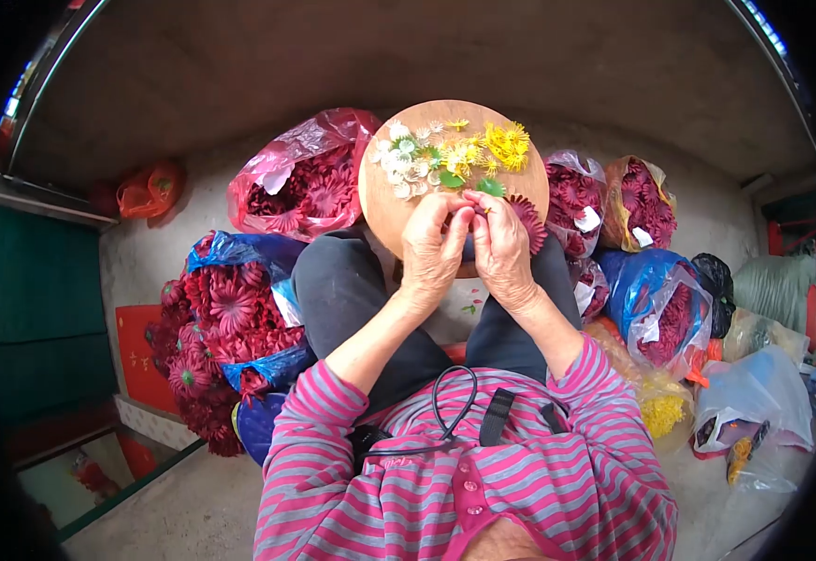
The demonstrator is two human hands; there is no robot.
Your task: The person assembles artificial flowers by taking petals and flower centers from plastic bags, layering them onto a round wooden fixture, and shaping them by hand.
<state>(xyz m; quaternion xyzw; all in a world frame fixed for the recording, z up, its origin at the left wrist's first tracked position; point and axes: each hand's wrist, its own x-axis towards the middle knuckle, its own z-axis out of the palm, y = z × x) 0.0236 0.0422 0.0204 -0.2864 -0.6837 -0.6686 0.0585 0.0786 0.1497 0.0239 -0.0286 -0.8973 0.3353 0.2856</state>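
Observation:
My left hand and my right hand meet over the near edge of a round wooden board, thumbs and fingertips pinched close together. Dark red petals of an artificial flower spread out beside my right hand, which appears to grip it. A trace of dark red and a tiny yellow bit show between the fingertips, while what my left hand pinches is mostly covered. Beyond my hands on the board lie white flower pieces, yellow flower pieces and green leaf pieces.
Bags of dark red flowers surround me: a pink bag and a blue bag at left, another blue bag at right. Yellow pieces fill a clear bag. An orange bag sits near the wall.

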